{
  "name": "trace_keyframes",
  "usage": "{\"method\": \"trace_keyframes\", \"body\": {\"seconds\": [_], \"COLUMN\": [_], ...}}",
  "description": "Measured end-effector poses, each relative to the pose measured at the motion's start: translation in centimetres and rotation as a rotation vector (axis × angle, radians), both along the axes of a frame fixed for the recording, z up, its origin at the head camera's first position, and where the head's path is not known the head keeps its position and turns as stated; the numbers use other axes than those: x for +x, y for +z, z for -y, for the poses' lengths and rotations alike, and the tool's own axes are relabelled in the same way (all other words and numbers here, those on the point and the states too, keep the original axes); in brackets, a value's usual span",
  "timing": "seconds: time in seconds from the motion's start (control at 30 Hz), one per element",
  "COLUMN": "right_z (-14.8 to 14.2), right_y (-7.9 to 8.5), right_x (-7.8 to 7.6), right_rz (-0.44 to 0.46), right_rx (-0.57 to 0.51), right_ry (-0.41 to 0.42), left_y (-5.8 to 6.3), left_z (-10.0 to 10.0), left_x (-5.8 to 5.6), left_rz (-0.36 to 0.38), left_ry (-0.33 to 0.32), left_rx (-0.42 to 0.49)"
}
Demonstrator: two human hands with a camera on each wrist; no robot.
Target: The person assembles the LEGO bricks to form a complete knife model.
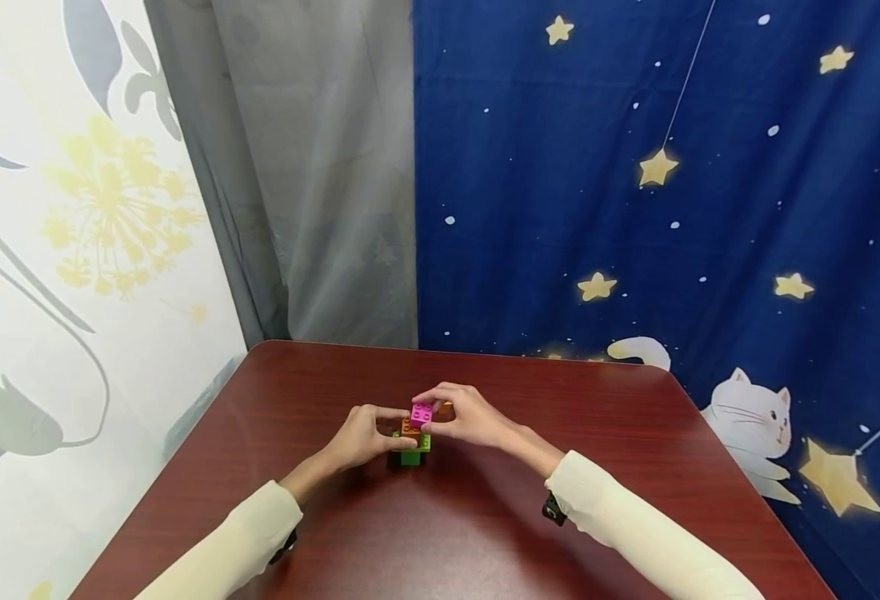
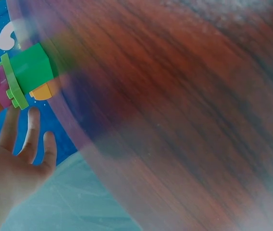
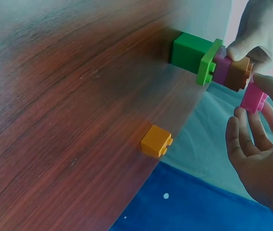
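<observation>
A stack of toy building bricks stands upright on the table: a green block (image 3: 192, 52) at the bottom, a light green plate (image 3: 209, 63), a purple brick (image 3: 221, 66) and an orange brick (image 3: 238, 73) on top. My left hand (image 1: 363, 435) holds the stack's upper part between thumb and fingers; its other fingers are spread in the left wrist view. Between thumb and fingertips, my right hand (image 1: 476, 417) pinches a pink brick (image 1: 421, 414) at the stack's top. In the right wrist view that pink brick (image 3: 254, 98) sits offset from the orange one; contact is unclear.
A loose yellow-orange brick (image 3: 156, 141) lies on the table beyond the stack, partly behind my right hand in the head view. The reddish-brown wooden table (image 1: 440, 533) ends at a grey curtain (image 1: 335, 208) and a blue starry curtain (image 1: 530, 208).
</observation>
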State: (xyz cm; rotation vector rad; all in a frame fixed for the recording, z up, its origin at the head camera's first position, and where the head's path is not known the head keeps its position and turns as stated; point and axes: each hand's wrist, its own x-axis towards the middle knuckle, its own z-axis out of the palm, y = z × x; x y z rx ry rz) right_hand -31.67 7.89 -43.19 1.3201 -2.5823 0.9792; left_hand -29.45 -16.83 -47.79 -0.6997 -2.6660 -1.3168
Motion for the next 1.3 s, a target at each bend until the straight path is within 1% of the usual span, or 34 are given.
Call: {"method": "trace_keyframes", "body": {"seconds": [0.1,0.47,0.7,0.93,1.13,1.3], "right_z": [0.3,1.0,1.1,1.6,1.9,1.8], "right_y": [0.0,0.0,-0.3,-0.6,-0.8,-1.3], "right_x": [0.0,0.2,0.3,0.3,0.4,0.4], "right_rz": [0.008,-0.019,0.046,-0.004,-0.011,-0.001], "right_rx": [0.011,0.050,0.014,-0.022,-0.048,-0.067], "right_ry": [0.006,-0.001,0.026,-0.004,-0.028,-0.053], "left_y": [-0.1,0.0,0.2,0.3,0.3,0.0], "left_z": [0.0,-0.3,-0.2,-0.1,-0.1,-0.1], "left_x": [0.0,-0.1,-0.2,-0.2,-0.2,-0.2], "left_rz": [0.013,0.036,0.020,0.006,-0.015,0.007], "left_ry": [-0.008,-0.032,-0.023,-0.022,-0.023,-0.032], "left_rx": [-0.004,0.002,-0.019,-0.030,-0.044,-0.029]}}
